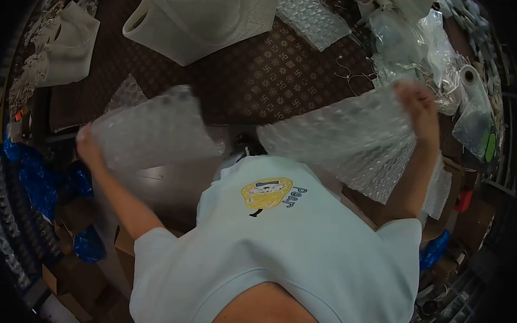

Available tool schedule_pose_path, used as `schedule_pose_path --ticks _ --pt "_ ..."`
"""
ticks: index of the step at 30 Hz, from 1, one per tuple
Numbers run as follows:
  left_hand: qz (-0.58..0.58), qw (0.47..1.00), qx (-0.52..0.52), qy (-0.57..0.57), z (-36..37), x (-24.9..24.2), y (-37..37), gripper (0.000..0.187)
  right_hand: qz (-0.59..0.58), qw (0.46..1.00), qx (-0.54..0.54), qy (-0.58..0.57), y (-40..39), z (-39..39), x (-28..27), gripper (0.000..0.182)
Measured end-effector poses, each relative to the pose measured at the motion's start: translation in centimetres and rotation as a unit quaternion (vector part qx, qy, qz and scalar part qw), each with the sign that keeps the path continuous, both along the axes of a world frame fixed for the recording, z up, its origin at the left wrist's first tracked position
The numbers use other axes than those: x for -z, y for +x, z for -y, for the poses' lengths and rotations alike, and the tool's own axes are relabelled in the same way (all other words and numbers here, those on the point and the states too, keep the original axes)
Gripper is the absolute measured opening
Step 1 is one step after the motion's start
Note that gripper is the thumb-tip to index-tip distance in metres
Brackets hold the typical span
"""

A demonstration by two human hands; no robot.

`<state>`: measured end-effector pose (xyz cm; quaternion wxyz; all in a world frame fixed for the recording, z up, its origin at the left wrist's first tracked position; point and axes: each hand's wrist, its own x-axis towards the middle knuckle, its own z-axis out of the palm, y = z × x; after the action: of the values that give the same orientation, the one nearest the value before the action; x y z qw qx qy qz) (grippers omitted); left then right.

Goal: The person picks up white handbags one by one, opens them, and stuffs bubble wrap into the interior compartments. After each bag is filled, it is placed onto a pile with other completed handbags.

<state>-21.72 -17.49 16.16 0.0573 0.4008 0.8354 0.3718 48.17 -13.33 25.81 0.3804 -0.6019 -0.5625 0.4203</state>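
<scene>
My left hand [88, 145] grips the outer edge of a sheet of bubble wrap [152, 126], which hangs out in front of my left side and is a little blurred. Well out to the right, my right hand [416, 105] is closed on the upper corner of another bubble wrap sheet [336, 130]. That second sheet fans down towards my right arm. A gap shows between the two sheets in front of my shirt. Both hands are smeared by motion, but their fingers look bent round the plastic.
A large cream tote bag [201, 24] sits on the brown patterned table cover [275, 74], with another pale bag [71, 46] at left. Folded bubble wrap [313, 18] lies at the back. Clear plastic bags [402, 43] and a roll [469, 76] are at right. Cardboard boxes [80, 281] stand below left.
</scene>
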Motion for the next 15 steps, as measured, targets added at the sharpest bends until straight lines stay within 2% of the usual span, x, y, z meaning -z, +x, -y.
schedule_pose_path --ticks 1,2,3,4,6,7,8,9,10,12,13,15 --pt "-0.144 0.989 0.023 0.003 3.6 0.3 -6.1 0.038 0.097 0.987 0.111 0.059 3.2 -0.7 -0.6 0.022" --pt "-0.153 0.986 0.013 0.059 6.3 -2.0 -6.0 0.040 0.193 0.961 0.177 0.087 6.8 -1.0 -0.6 0.024" --pt "-0.152 0.987 -0.018 0.051 7.8 -4.9 -4.3 0.042 0.285 0.921 0.239 0.112 9.0 -1.2 -0.6 0.026" --pt "-0.151 0.986 -0.051 0.041 8.5 -7.6 -2.6 0.044 0.285 0.921 0.238 0.113 9.1 -1.2 -0.5 0.026" --pt "-0.272 0.939 -0.206 0.032 8.5 -11.6 -2.2 0.044 0.190 0.927 0.298 0.122 8.6 -1.9 -0.5 0.028" --pt "-0.386 0.892 -0.228 0.051 8.1 -13.1 -4.1 0.042 0.186 0.929 0.292 0.127 7.8 -2.8 -0.1 0.028" --pt "-0.496 0.831 -0.244 0.066 7.2 -14.8 -6.7 0.040 0.231 0.929 0.241 0.159 6.6 -3.8 0.6 0.029" --pt "-0.542 0.807 -0.229 0.056 5.3 -17.1 -7.8 0.038 0.275 0.922 0.192 0.196 5.2 -4.7 1.0 0.029" --pt "-0.585 0.781 -0.214 0.047 2.6 -19.1 -8.8 0.037 0.270 0.924 0.162 0.214 3.4 -5.4 1.3 0.027" --pt "-0.593 0.785 -0.165 0.068 -5.1 -21.3 -11.7 0.034 0.305 0.921 0.148 0.192 -0.7 -5.7 1.0 0.026" --pt "-0.598 0.786 -0.114 0.107 -9.4 -22.0 -10.9 0.031 0.342 0.915 0.134 0.165 -2.6 -5.8 0.8 0.025" --pt "-0.614 0.753 0.050 0.232 -17.4 -22.0 -4.6 0.029 0.336 0.915 0.117 0.189 -6.1 -4.6 1.0 0.024"
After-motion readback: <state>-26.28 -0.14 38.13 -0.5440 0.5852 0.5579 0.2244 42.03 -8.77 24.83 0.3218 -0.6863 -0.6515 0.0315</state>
